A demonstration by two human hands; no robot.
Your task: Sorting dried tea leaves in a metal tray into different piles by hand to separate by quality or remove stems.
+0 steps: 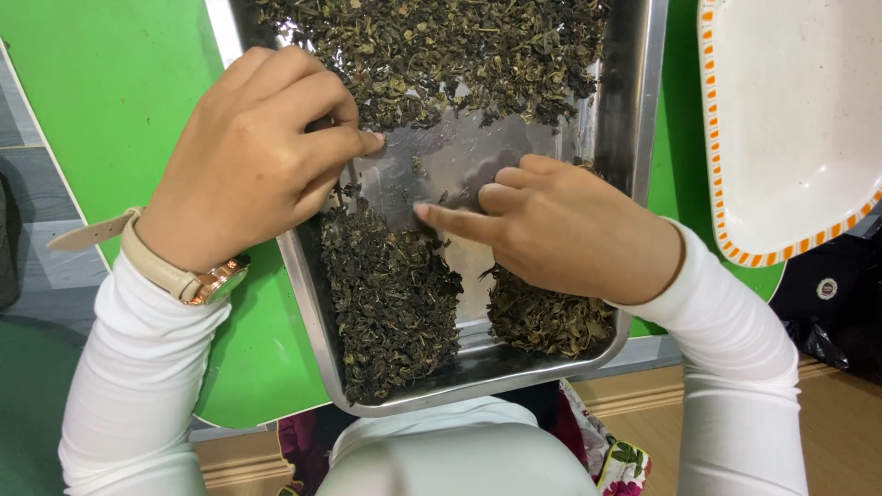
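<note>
Dried dark-green leaves lie in a steel tray that sits on a green worktop, its near edge hanging over the worktop's front toward the person. Leaves split into 3 lots: a big heap across the far part of the tray, a dense strip near-left, and a smaller, paler pile near-right. Bare shiny metal shows betw. them in the middle.

Right hand rests low over the bare patch, index finger stretched out flat and pointing left, tip touching loose bits at the top of the near-left strip; other fingers curled under, not clamped on anything I can make out. Left hand is over the tray's left rim, fingers bunched together w/ tips pressed close at the edge of the far heap; can't tell if they pinch a leaf. Left wrist has a watch, rose-gold case, cream strap. Both arms in white sleeves.

Further out: a white platter w/ an orange dashed border sits on the worktop right of the tray, just apart from it. Below that, a black bag w/ a small round white label, print too small to read. Floral cloth shows at bottom near the person's lap, wooden floor beyond.
</note>
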